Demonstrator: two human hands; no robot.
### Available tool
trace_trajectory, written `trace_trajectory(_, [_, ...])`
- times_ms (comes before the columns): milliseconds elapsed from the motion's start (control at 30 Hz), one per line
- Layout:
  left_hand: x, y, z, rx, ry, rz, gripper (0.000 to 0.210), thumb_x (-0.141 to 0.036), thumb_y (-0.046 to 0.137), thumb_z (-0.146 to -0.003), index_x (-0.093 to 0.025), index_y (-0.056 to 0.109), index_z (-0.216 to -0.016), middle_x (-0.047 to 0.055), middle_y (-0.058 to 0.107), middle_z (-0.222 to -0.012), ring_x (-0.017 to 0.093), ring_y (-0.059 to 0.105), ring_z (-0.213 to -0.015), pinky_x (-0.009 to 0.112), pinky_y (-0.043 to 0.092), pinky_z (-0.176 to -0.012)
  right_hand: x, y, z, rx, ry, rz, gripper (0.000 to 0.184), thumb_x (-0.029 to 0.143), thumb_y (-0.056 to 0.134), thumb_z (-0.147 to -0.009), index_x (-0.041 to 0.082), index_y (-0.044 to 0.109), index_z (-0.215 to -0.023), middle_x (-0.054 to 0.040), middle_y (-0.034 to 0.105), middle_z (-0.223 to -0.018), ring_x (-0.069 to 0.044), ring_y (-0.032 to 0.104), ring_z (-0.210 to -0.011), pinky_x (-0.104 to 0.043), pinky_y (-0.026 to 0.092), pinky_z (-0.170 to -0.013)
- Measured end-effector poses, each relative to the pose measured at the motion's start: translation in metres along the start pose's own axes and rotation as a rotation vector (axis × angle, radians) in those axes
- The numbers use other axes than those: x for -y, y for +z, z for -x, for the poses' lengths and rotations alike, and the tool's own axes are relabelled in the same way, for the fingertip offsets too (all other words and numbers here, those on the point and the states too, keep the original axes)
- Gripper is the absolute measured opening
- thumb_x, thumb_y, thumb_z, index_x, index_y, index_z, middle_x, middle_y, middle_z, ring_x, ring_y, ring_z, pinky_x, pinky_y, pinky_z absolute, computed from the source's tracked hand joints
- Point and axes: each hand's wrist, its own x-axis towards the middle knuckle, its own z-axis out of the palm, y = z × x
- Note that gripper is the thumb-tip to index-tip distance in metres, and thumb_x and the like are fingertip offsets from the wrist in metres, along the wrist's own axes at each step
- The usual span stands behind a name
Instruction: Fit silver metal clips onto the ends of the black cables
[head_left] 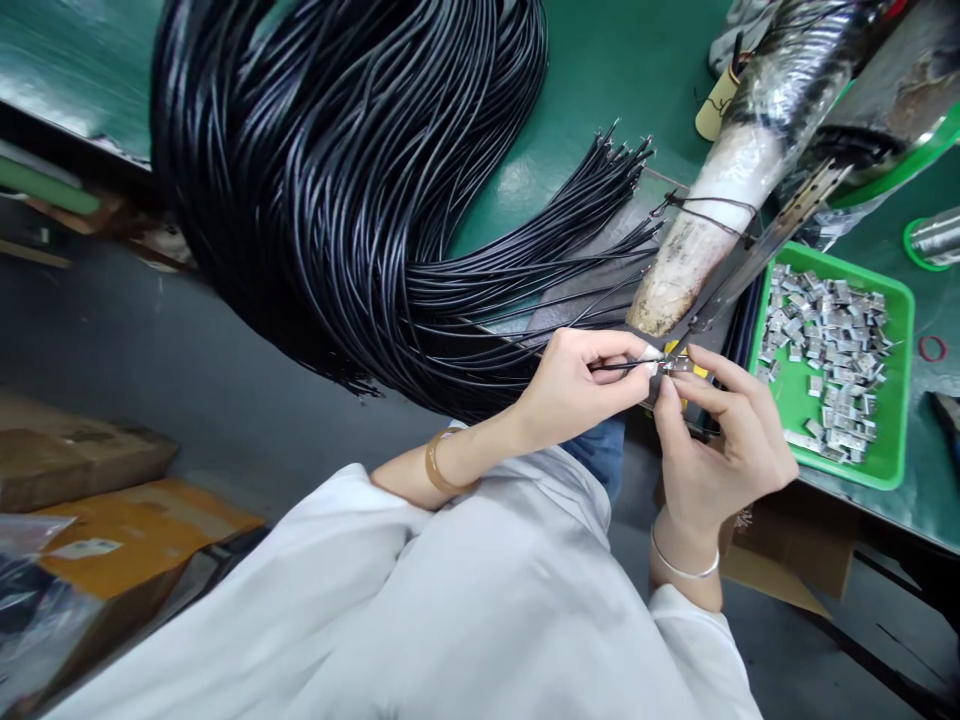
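while left hand (pixel 566 388) pinches cable (pixel 621 366), right hand (pixel 724 430) pinches metal piece (pixel 679 365), three o'clock; cable likely bendy: hold near tip.

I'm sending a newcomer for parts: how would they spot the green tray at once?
Find the dark green bench, then look near its edge, just right of the person's right hand. A shallow, bright green rectangular tray sits there. Unlike the green-rimmed silver spool beyond it, it holds many small, loose, silvery metal parts.
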Motion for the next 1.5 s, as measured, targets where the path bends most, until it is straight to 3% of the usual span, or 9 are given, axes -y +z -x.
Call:
trace_trajectory(200, [0.006,-0.002,-0.001,0.026,-0.109,0.052,0.015,-0.022,0.064,-0.079,-0.01,0.074,-0.081,-0.002,0.053,-0.062,0.005,0.038,-0.054,0.018,0.03,-0.05,-0.002,0.003,0.005,0.023,0.004,-0.028,0.016,0.008,0.072,-0.079,0.019,0.064,-0.086,-0.0044,0.076,-0.103,-0.02,0.074,-0.102,-0.033,0.063,-0.085])
trace_trajectory(467, [-0.003,0.0,-0.003,-0.004,-0.064,0.048,0.017,-0.024,0.065,-0.081,-0.009,0.073,-0.081,-0.001,0.052,-0.064,0.005,0.035,-0.055,0.019,0.026,-0.049,0.001,0.0,-0.001,0.026,0.0,0.009,0.016,0.009,0.072,-0.079,0.021,0.067,-0.089,-0.0049,0.076,-0.108,-0.021,0.074,-0.104,-0.035,0.063,-0.084])
trace_trajectory(733, [0.007,-0.005,0.001,0.048,-0.081,-0.011,0.014,-0.022,0.063,-0.08,-0.011,0.072,-0.079,-0.004,0.042,-0.058,0.006,0.032,-0.054,0.021,0.026,-0.05,-0.005,-0.001,0.009,0.045,0.053,-0.072,0.013,0.012,0.069,-0.083,0.02,0.063,-0.093,-0.005,0.076,-0.106,-0.02,0.074,-0.102,-0.032,0.063,-0.084])
trace_trajectory(833, [0.002,-0.004,0.003,0.071,-0.055,-0.034,0.013,-0.022,0.064,-0.079,-0.011,0.072,-0.08,-0.005,0.038,-0.056,0.005,0.028,-0.052,0.022,0.023,-0.049,-0.008,-0.002,0.01,0.018,0.109,0.001,0.012,0.019,0.067,-0.087,0.02,0.063,-0.098,-0.0042,0.075,-0.103,-0.017,0.075,-0.092,-0.026,0.062,-0.075])
trace_trajectory(933, [-0.004,-0.004,0.007,0.091,0.0,-0.097,0.014,-0.021,0.064,-0.08,-0.01,0.073,-0.083,-0.005,0.04,-0.055,0.005,0.029,-0.051,0.022,0.024,-0.048,-0.009,-0.005,0.009,0.0,0.175,0.053,0.009,0.025,0.069,-0.088,0.019,0.064,-0.093,-0.0004,0.071,-0.086,-0.011,0.071,-0.073,-0.02,0.058,-0.068])
trace_trajectory(1100, [-0.006,-0.009,0.012,0.091,0.144,-0.128,0.018,-0.022,0.064,-0.084,-0.009,0.075,-0.088,0.003,0.064,-0.071,0.006,0.044,-0.057,0.019,0.033,-0.051,-0.009,-0.011,0.004,0.062,0.349,-0.264,0.013,0.028,0.069,-0.089,0.019,0.06,-0.092,0.0016,0.065,-0.082,-0.01,0.069,-0.062,-0.02,0.059,-0.06])
trace_trajectory(1233, [-0.008,-0.013,0.012,0.221,-0.027,0.005,0.015,-0.022,0.066,-0.081,-0.01,0.074,-0.079,0.001,0.062,-0.063,0.004,0.04,-0.05,0.018,0.031,-0.047,-0.01,-0.016,0.006,0.164,0.338,-0.314,0.013,0.029,0.069,-0.089,0.02,0.06,-0.09,0.0032,0.066,-0.08,-0.009,0.067,-0.057,-0.022,0.059,-0.057])
trace_trajectory(1367, [-0.007,-0.01,0.008,0.152,-0.099,0.104,0.01,-0.018,0.069,-0.075,-0.011,0.075,-0.075,0.0,0.065,-0.065,0.005,0.047,-0.053,0.017,0.037,-0.049,-0.009,-0.014,0.011,-0.044,0.164,-0.05,0.008,0.025,0.068,-0.088,0.02,0.067,-0.094,0.0036,0.066,-0.073,-0.007,0.062,-0.052,-0.018,0.05,-0.049])
trace_trajectory(1500, [0.003,-0.004,0.004,0.073,-0.083,0.179,0.01,-0.018,0.07,-0.073,-0.011,0.076,-0.075,0.003,0.07,-0.07,0.008,0.055,-0.06,0.018,0.045,-0.056,-0.008,-0.007,0.012,-0.353,0.04,-0.132,0.021,0.019,0.063,-0.09,0.021,0.065,-0.111,0.0006,0.07,-0.09,-0.007,0.062,-0.05,-0.018,0.046,-0.041])
